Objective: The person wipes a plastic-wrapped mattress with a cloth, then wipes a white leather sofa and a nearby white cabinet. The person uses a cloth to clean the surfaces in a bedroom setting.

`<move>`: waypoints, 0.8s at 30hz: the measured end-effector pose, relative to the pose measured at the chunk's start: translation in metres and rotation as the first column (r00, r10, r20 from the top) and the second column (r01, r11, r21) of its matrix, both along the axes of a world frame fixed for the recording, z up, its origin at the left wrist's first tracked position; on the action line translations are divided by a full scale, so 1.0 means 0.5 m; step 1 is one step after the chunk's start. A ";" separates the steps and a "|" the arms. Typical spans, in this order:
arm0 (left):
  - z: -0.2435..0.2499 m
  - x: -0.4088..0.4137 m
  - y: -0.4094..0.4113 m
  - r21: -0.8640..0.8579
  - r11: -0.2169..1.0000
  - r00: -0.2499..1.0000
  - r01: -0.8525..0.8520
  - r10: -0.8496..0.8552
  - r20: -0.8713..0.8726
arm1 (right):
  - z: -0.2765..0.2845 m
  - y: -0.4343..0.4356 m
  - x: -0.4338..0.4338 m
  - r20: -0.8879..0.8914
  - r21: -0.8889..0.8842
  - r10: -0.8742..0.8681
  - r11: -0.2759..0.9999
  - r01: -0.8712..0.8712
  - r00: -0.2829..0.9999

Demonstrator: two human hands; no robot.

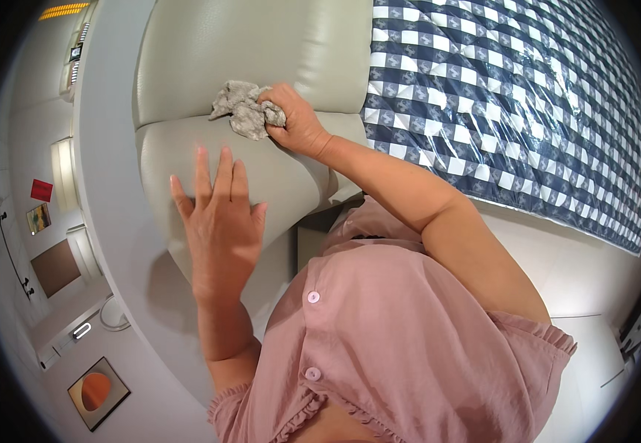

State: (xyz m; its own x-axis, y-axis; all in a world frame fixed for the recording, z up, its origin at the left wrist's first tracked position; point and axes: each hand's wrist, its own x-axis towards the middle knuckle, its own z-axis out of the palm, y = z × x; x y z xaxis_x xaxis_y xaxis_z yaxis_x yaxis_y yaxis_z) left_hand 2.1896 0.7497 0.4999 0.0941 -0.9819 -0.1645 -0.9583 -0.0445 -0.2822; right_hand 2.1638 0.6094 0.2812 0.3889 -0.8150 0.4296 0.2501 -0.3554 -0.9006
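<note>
My right hand [296, 119] grips a crumpled grey cloth [247, 109]. The cloth lies against a pale, padded leather-look headboard [215, 58], at the seam between two of its panels. Nearer to me, my left hand [223, 230] holds nothing, its fingers spread and its back towards me. It is over the nearer padded panel [276, 180]; whether the palm touches it I cannot tell. Folds of the cloth inside my right fist are hidden.
To the right lies a checked mattress [481, 94] in clear, shiny plastic. A plain wall [115, 138] runs along the left of the headboard. Beyond it are a framed picture [98, 394], a brown panel [56, 268] and a round white object [114, 313].
</note>
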 end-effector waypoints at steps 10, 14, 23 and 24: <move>-0.188 -0.074 -0.044 0.191 0.982 0.999 0.002 0.005 -0.036 | -0.137 0.002 -0.028 -0.155 0.084 -0.016 0.996 0.029 0.988; -0.258 -0.070 -0.062 0.254 0.967 0.998 0.023 -0.008 -0.061 | -0.202 0.001 -0.048 -0.309 0.204 0.022 0.978 0.044 0.951; -0.442 -0.074 -0.081 0.300 0.952 0.994 0.066 -0.036 -0.105 | -0.273 -0.018 -0.065 -0.318 0.243 0.091 0.970 -0.011 0.944; -0.457 -0.076 -0.084 0.302 0.951 0.993 0.067 -0.035 -0.111 | -0.276 -0.021 -0.070 -0.303 0.238 0.091 0.971 -0.017 0.949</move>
